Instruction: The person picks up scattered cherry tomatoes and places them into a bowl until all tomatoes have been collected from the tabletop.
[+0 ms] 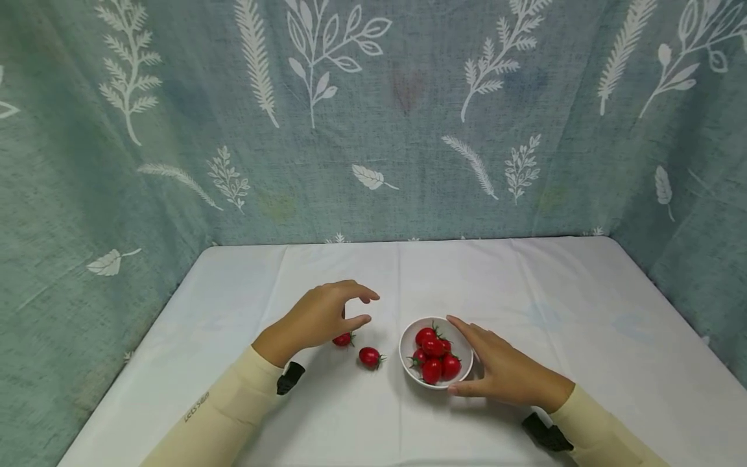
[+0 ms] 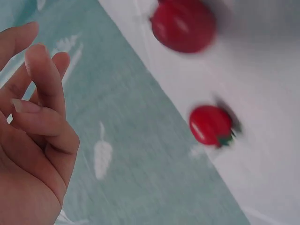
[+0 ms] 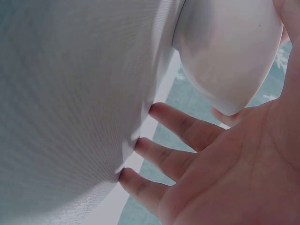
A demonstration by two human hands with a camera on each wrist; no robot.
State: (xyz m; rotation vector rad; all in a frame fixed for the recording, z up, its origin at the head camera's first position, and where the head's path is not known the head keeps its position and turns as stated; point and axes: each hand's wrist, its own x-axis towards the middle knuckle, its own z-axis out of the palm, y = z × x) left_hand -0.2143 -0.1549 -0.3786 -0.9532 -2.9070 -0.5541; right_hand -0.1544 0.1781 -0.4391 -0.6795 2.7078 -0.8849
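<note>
My left hand [image 1: 318, 316] hovers over the left part of the table, fingers loosely bent, with nothing in it. Under and beside it lie two loose red cherry tomatoes with green stems, one [image 1: 342, 339] partly hidden by the hand, another [image 1: 369, 357] nearer the bowl. Both show in the left wrist view, the closer tomato [image 2: 183, 24] blurred. A small white bowl [image 1: 410, 337] holds several cherry tomatoes [image 1: 432, 347]. My right hand [image 1: 504, 370] grips the bowl's right side between thumb and index finger. In the right wrist view, the other fingertips [image 3: 157, 108] touch the tablecloth.
A white cloth [image 1: 327, 415] covers the table. Blue-green curtains [image 1: 408, 162] with white leaf prints stand behind it and along both sides. Each wrist wears a dark band [image 1: 290, 378].
</note>
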